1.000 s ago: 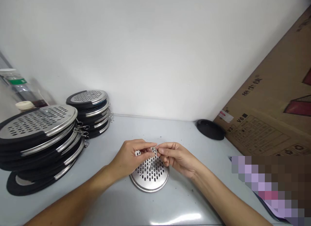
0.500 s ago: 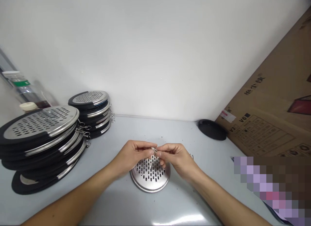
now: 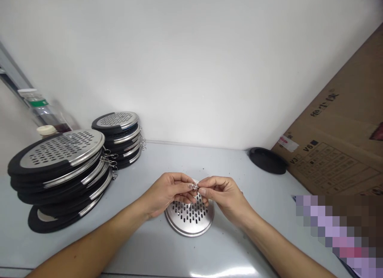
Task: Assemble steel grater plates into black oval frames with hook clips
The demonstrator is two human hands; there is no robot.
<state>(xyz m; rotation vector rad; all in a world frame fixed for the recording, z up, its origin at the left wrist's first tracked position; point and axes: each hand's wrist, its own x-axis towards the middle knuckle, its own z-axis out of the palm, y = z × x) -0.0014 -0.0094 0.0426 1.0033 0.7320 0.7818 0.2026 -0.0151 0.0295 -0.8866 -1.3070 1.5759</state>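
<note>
A small shiny metal ring (image 3: 194, 186) is pinched between both hands; its exact shape is partly covered by the fingertips. My left hand (image 3: 168, 195) grips its left side with thumb and forefinger. From the other side, my right hand (image 3: 226, 196) holds it in a thumb-and-finger pinch. Under the fingers, a round silver perforated metal plate (image 3: 191, 230) lies on the grey table (image 3: 149, 242). The hands cover its far edge.
At left stand a near stack of perforated plates with black covers (image 3: 60, 162) and a farther similar stack (image 3: 118, 138), wire rings hanging off both. Behind are bottles (image 3: 42, 108). A black disc (image 3: 267, 161) lies by the cardboard box (image 3: 329, 150) at right.
The view has shifted slightly, so most things appear a little farther right. Both hands keep the ring, which has turned between the fingertips; the left fingers are now more curled below it.
</note>
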